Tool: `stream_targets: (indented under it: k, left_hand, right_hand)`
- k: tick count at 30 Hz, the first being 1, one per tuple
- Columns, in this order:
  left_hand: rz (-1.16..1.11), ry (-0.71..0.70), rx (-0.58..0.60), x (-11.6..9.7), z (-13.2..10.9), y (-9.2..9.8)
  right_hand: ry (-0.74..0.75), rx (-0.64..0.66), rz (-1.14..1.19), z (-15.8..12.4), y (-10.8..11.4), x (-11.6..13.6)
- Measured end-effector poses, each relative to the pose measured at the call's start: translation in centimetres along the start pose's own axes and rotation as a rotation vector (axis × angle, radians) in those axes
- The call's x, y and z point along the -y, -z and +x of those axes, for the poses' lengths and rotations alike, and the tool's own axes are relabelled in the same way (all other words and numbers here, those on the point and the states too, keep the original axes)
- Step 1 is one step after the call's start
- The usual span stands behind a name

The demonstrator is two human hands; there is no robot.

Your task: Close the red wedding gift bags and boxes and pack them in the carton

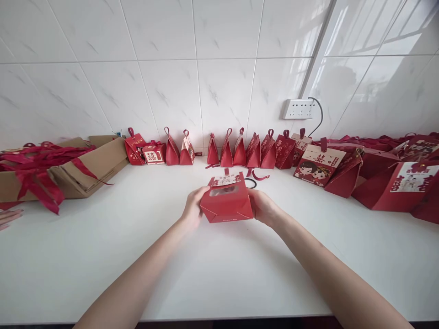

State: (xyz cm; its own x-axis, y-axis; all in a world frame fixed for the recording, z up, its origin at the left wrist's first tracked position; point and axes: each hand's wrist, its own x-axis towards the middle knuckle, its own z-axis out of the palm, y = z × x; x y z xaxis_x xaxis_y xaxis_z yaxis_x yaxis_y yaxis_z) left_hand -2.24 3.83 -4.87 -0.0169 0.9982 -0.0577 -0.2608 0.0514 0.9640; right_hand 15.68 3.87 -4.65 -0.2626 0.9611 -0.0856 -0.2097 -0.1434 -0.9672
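Observation:
A small red gift box [226, 201] with a white label and a dark window on top is held just above the white table [219, 274], at its middle. My left hand [193, 208] grips the box's left side, fingers curled round it. My right hand [262, 206] grips its right side the same way. The box's folded bottom flaps face me. A loose red ribbon strip [257, 176] and a dark loop lie just behind the box.
A row of several folded red gift boxes [240, 151] stands along the tiled wall. Larger red boxes [377, 178] crowd the right. A cardboard carton [92, 167] with red ribbons [37, 176] sits at left. Another person's fingertips [8, 217] show at the left edge. A wall socket [299, 108] hangs above.

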Motion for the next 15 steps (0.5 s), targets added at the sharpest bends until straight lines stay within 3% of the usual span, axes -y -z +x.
stream_targets:
  k: [7,15]
  left_hand:
    - [0.487,-0.521,-0.078,0.0,-1.5,-0.1]
    - [0.704,-0.87,-0.012,1.0,-0.7,1.4]
  right_hand:
    - [0.093,0.077,0.111,-0.4,-0.2,1.0]
    - [0.242,0.076,-0.048,-0.2,-0.1,0.7]
